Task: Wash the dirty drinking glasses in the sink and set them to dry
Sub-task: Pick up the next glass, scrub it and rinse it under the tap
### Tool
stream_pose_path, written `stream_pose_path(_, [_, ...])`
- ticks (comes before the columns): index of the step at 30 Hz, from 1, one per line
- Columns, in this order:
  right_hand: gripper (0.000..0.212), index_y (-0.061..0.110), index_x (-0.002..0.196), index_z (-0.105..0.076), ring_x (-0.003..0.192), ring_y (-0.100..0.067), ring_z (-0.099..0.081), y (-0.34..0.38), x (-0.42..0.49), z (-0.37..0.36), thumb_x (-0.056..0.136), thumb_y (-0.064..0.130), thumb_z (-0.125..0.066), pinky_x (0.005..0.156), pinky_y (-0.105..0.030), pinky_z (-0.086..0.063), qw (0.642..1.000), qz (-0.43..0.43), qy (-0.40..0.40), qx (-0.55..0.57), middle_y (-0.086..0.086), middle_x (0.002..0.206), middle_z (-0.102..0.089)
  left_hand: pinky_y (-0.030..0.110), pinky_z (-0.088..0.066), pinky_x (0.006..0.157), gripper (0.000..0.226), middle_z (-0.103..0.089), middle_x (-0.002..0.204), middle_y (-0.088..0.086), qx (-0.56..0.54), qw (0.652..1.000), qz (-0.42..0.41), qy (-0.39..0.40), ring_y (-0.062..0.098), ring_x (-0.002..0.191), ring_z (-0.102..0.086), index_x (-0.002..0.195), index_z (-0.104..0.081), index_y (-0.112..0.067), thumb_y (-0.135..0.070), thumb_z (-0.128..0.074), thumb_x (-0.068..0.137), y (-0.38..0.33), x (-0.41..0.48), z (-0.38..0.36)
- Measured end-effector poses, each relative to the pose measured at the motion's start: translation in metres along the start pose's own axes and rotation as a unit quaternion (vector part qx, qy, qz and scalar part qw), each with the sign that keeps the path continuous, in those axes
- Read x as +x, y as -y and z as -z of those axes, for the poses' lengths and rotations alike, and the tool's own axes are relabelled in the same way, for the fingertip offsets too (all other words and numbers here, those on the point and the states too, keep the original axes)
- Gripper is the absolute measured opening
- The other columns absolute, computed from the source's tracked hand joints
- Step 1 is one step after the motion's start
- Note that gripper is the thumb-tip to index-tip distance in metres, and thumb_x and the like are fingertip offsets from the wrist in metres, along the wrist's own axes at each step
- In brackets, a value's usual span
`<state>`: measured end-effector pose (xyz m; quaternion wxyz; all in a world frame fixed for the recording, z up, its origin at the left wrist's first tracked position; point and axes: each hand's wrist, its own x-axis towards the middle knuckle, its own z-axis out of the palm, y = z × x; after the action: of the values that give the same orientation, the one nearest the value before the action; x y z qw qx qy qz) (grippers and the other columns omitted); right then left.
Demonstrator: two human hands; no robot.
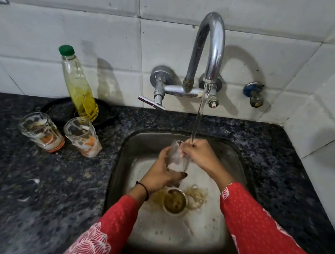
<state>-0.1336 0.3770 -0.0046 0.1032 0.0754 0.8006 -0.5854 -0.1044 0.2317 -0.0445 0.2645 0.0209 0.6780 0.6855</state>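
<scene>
A clear drinking glass is held tilted over the steel sink, under the water running from the chrome tap. My left hand grips its lower body from the left. My right hand holds the rim, fingers at the mouth, with the stream landing on them. Two dirty glasses stand on the dark counter to the left of the sink: one further left and one nearer the sink, both smeared with white and orange residue.
A bottle of yellow liquid with a green cap stands on a black pan behind the dirty glasses. Noodle scraps lie around the sink drain. A tap lever sticks out on the left, and a small valve is on the tiled wall.
</scene>
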Motion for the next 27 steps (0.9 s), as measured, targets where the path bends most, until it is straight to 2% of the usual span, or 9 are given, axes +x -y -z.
stream_pose_path(5, [0.015,0.009,0.075,-0.069,0.063,-0.012,-0.061,0.017,-0.014,0.009,0.088,0.014,-0.063,0.064,-0.021,-0.051,0.993,0.050,-0.029,0.105,-0.004,0.069,-0.065,0.038,-0.060,0.062,0.053,-0.063,0.113,0.010,-0.201,0.973,0.062,0.095,0.024,0.087,-0.068,0.128,-0.050,-0.022,-0.020,-0.072,0.080,-0.016,-0.009,0.002])
stream_pose_path(10, [0.026,0.018,0.063,-0.063,0.054,-0.010,-0.059,0.021,-0.007,0.001,0.089,0.021,-0.063,0.061,-0.025,-0.048,0.996,0.014,-0.040,-0.082,0.000,0.059,-0.063,0.033,-0.060,0.061,0.071,-0.058,0.119,0.006,0.059,0.998,0.007,-0.009,0.021,0.085,-0.069,0.134,-0.034,-0.022,-0.020,-0.076,0.077,-0.022,-0.003,-0.011])
stream_pose_path(15, [0.019,0.012,0.067,-0.069,0.062,-0.019,-0.060,0.014,-0.015,0.008,0.085,0.018,-0.067,0.062,-0.030,-0.051,0.976,0.021,-0.021,0.217,-0.006,0.066,-0.066,0.046,-0.059,0.071,0.041,-0.065,0.113,0.012,-0.216,0.966,0.087,0.115,0.029,0.089,-0.069,0.127,-0.051,-0.019,-0.028,-0.062,0.088,-0.031,-0.005,0.000])
stream_pose_path(17, [0.025,0.015,0.063,-0.067,0.057,-0.013,-0.059,0.013,-0.012,0.006,0.087,0.019,-0.065,0.057,-0.023,-0.049,0.988,0.026,-0.021,0.154,-0.001,0.061,-0.065,0.047,-0.058,0.073,0.042,-0.064,0.113,0.009,-0.149,0.979,0.090,0.103,0.027,0.086,-0.070,0.127,-0.050,-0.019,-0.028,-0.063,0.088,-0.035,-0.002,-0.001])
stream_pose_path(19, [0.028,0.018,0.061,-0.065,0.055,-0.008,-0.059,0.016,-0.006,0.002,0.089,0.018,-0.063,0.061,-0.023,-0.048,0.999,0.028,-0.021,-0.016,0.002,0.059,-0.064,0.034,-0.060,0.070,0.052,-0.062,0.117,0.005,0.048,0.998,0.032,0.023,0.019,0.088,-0.068,0.126,-0.043,-0.022,-0.027,-0.071,0.082,-0.037,0.001,-0.005])
stream_pose_path(21, [0.026,0.018,0.063,-0.064,0.058,-0.009,-0.060,0.019,-0.002,0.002,0.089,0.016,-0.063,0.065,-0.025,-0.048,0.998,0.030,-0.022,-0.055,0.000,0.062,-0.064,0.020,-0.057,0.062,0.065,-0.058,0.121,0.004,0.138,0.990,-0.022,-0.032,0.010,0.089,-0.063,0.130,-0.038,-0.022,-0.024,-0.076,0.077,-0.034,0.006,-0.006])
stream_pose_path(23, [0.023,0.015,0.065,-0.067,0.059,-0.012,-0.061,0.018,-0.007,0.005,0.088,0.016,-0.065,0.065,-0.025,-0.051,0.997,0.024,-0.026,0.065,-0.005,0.065,-0.066,0.028,-0.059,0.067,0.058,-0.059,0.124,0.008,0.021,1.000,-0.001,0.016,0.017,0.092,-0.065,0.128,-0.044,-0.022,-0.020,-0.074,0.079,-0.033,0.008,0.001])
stream_pose_path(25, [0.023,0.015,0.064,-0.068,0.058,-0.015,-0.061,0.016,-0.012,0.008,0.086,0.019,-0.066,0.061,-0.025,-0.052,0.981,0.023,-0.012,0.193,-0.006,0.065,-0.066,0.042,-0.060,0.066,0.051,-0.061,0.119,0.011,-0.176,0.977,0.063,0.106,0.028,0.087,-0.067,0.130,-0.048,-0.021,-0.023,-0.067,0.083,-0.039,0.003,0.007])
stream_pose_path(27, [0.026,0.014,0.061,-0.067,0.055,-0.012,-0.061,0.017,-0.011,0.008,0.087,0.016,-0.065,0.057,-0.023,-0.050,0.985,0.013,-0.024,0.171,-0.002,0.060,-0.065,0.039,-0.059,0.061,0.049,-0.063,0.115,0.010,-0.169,0.976,0.073,0.118,0.031,0.086,-0.068,0.128,-0.050,-0.022,-0.027,-0.066,0.082,-0.039,0.003,0.008])
